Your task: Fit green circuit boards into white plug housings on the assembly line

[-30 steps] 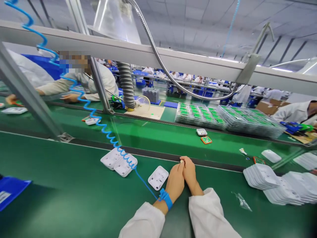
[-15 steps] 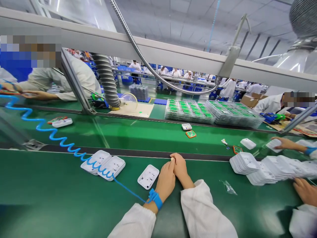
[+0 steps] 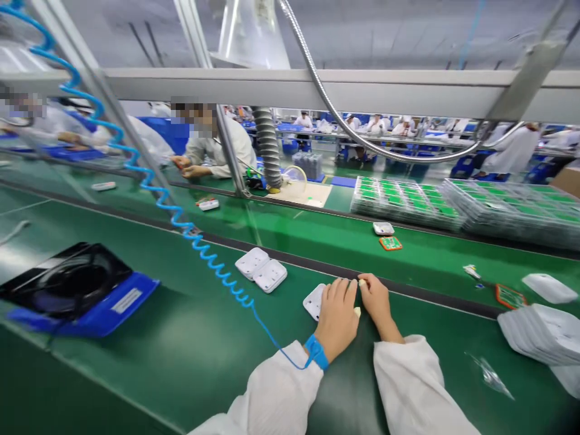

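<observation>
My left hand (image 3: 338, 314), with a blue wrist strap (image 3: 316, 353) on it, lies with fingers stretched over the right part of a white plastic cover (image 3: 312, 301). Pale finger cots show on some fingertips. Close beside it, my right hand (image 3: 376, 303) rests near the dark rail with its fingers curled. Whatever may be inside those fingers is hidden. To the left lie two small stacks of white covers (image 3: 270, 275) side by side, inner faces up.
A blue coiled cord (image 3: 211, 261) runs to the strap. At left lies a black-and-blue item (image 3: 113, 305). White covers (image 3: 532, 338) are stacked at right near a clear plastic bag (image 3: 492, 376). Beyond the rail are an orange-edged circuit board (image 3: 390, 243) and board trays (image 3: 403, 202).
My view has swung left. My hands, together before, have come slightly apart; the left has moved over the lone white cover and its fingers have stretched out.
</observation>
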`<state>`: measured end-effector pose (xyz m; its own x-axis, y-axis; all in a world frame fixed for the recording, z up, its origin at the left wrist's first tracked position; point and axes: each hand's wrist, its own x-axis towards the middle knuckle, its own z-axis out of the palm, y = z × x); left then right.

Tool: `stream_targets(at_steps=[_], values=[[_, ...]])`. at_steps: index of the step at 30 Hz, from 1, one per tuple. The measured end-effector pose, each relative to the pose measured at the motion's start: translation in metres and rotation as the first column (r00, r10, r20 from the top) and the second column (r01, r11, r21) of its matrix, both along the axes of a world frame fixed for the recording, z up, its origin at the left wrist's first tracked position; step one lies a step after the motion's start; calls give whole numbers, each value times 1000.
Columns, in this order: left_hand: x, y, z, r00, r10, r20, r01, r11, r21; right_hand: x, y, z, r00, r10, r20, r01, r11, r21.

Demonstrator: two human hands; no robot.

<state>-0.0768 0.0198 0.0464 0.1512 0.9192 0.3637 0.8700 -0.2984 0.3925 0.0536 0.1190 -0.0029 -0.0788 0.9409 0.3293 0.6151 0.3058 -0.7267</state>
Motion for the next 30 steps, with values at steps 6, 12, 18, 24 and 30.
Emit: stream_targets(at_steps=[6, 12, 18, 24, 30], values=[[-42, -7, -14, 969, 224, -104, -237, 960, -145, 1, 1, -2, 993, -33, 116, 41, 997, -61], [-60, -4, -11, 964, 252, -79, -259, 962, -88, 2, 0, 0, 988, -36, 148, 47, 996, -74], [-120, 3, 22, 900, 401, -172, -408, 913, -5, 5, 3, -4, 980, -34, 194, 55, 993, -101], [-164, 16, 29, 821, 486, -299, -525, 849, -62, 3, 5, -7, 974, -13, 225, 40, 993, -113], [-164, 19, 15, 818, 487, -306, -531, 845, -73, -2, 2, -3, 981, -15, 192, 30, 997, -78]])
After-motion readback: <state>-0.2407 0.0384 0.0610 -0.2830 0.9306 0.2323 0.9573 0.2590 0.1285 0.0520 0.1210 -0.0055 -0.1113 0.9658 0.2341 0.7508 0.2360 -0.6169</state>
